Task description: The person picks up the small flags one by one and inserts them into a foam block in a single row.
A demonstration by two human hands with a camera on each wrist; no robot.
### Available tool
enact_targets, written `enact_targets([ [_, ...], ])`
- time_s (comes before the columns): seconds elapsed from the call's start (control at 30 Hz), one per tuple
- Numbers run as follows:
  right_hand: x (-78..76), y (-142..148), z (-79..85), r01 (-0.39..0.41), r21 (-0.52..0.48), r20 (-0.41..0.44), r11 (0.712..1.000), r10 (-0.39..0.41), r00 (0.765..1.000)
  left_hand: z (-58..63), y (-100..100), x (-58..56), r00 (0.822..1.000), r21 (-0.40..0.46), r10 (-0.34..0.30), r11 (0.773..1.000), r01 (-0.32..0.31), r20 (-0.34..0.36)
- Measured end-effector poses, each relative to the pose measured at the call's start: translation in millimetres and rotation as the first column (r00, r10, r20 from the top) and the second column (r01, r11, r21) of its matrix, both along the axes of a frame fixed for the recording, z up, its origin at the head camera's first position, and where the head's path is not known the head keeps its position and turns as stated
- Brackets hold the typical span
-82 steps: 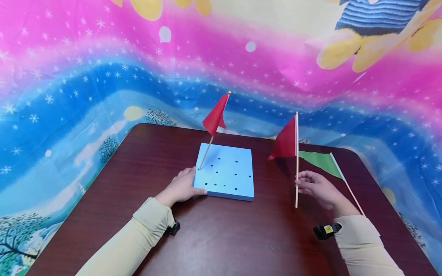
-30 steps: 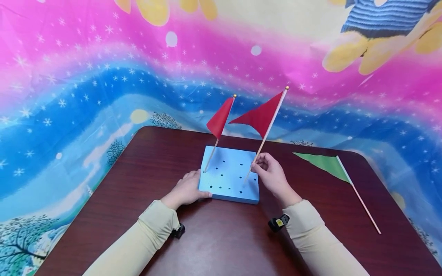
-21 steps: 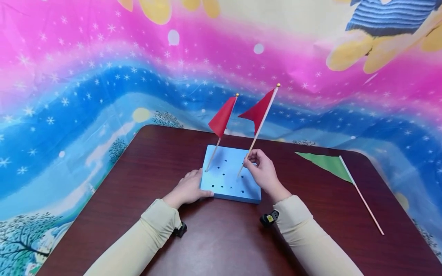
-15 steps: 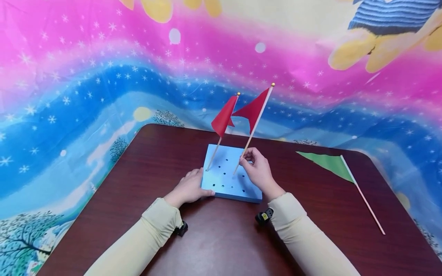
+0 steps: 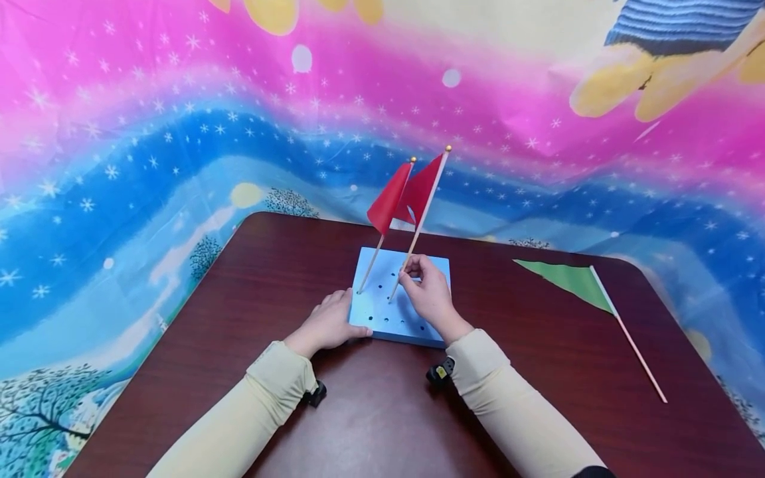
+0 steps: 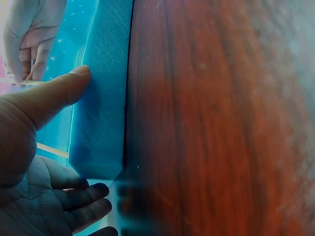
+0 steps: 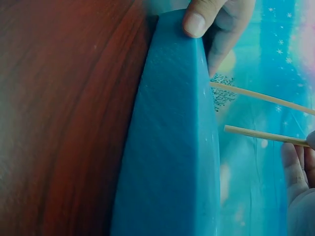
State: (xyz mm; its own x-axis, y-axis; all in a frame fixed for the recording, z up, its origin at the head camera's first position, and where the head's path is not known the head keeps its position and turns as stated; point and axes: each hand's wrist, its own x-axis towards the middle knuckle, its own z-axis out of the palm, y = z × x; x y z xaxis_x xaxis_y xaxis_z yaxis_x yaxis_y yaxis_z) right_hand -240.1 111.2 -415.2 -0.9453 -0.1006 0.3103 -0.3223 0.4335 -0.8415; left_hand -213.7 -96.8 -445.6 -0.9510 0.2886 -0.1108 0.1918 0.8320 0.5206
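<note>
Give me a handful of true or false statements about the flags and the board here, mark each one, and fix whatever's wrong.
1. The left hand touches the blue board. True.
2. The right hand pinches a red flag by its stick. True.
3. The lower tip of that stick is sunk in the board. False: the right wrist view shows the tip free, just clear of the board.
4. The other red flag stands tilted at the board's left edge. True.
5. The green flag stands in the board. False: the green flag lies on the table, to the right of the board.
</note>
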Motion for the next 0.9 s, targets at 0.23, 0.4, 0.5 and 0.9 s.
enact_targets([
  [0.23,-1.5,-1,-4.1,0.015,-0.001,-0.001,1.000,-0.015,1.000,-0.3,1,-0.2,1.000,-0.004,-0.002,1.000,0.002,0.005],
  [0.4,-2.9,-2,-6.3,0.018,-0.001,0.010,1.000,-0.018,1.000,-0.4,1,-0.2,1.000,-0.003,-0.003,1.000,0.003,0.001],
  [0.5,-3.6,-4,-7.4,0.019,0.002,0.013,1.000,-0.019,1.000,-0.8,-1,-0.4,1.000,-0.005,-0.006,1.000,0.006,0.001],
  [0.9,-5.2,-6,-14.0,-0.005,0.062,-0.011,0.998,0.006,1.000,-1.4,0,-2.3,1.000,-0.012,-0.002,1.000,0.002,0.001],
])
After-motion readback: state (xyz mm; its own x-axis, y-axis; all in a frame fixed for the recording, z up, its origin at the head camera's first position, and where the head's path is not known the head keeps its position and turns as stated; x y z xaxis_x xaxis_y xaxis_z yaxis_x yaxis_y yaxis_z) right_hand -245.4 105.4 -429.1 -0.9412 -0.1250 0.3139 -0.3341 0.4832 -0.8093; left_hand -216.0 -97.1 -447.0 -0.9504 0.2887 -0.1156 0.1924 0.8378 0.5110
